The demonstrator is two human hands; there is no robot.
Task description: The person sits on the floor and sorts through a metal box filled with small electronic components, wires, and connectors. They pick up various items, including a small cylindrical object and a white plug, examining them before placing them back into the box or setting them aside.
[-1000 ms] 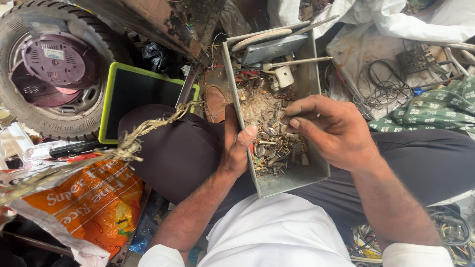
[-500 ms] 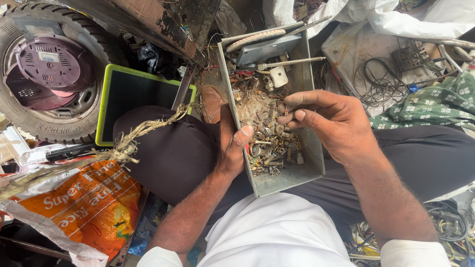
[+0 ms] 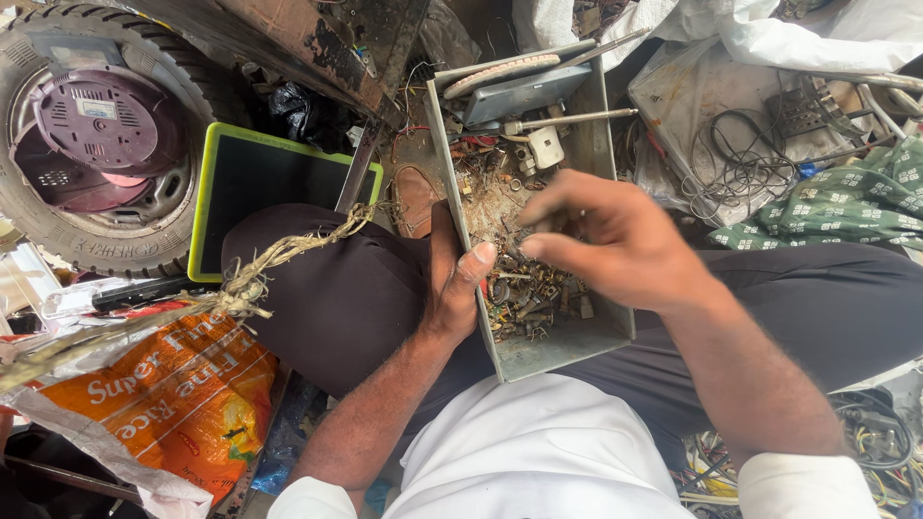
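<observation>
The setting is a crowded workshop floor, seen from above the seated person's lap: a tyre [image 3: 91, 135] with a purple round appliance [image 3: 96, 130] set in its hub lies far out beyond the left-hand knuckles, a green-rimmed black tray [image 3: 260, 197] lies nearer, an orange printed sack [image 3: 168, 404] sits below that, and green patterned cloth [image 3: 836, 197] and loose black wires [image 3: 735, 163] lie beyond the right-hand fingers. The grey metal box [image 3: 562, 341] rests on the lap across dark trousers [image 3: 327, 288], long and narrow, open-topped, with thin upright walls. Its floor is covered with small rusty hardware [image 3: 524, 288]: nuts, screws and rings; the far end holds a white plug [image 3: 546, 146], a metal rod [image 3: 572, 120] and a flat grey plate [image 3: 524, 93]. The left hand [image 3: 450, 288] grips the near-left wall, thumb hooked over the rim into the box, remaining fingers hidden outside the wall. The right hand [image 3: 615, 240] hovers over the middle of the box, fingers bent and loosely spread, thumb and forefinger tips drawn close together just above the hardware; motion blur prevents confirming whether a part is pinched between them. Open floor remains in the box corner nearest the right wrist. The box walls stand close on both sides of the right-hand fingers; frayed rope [image 3: 288, 255] crosses the knee beyond the left wrist.
</observation>
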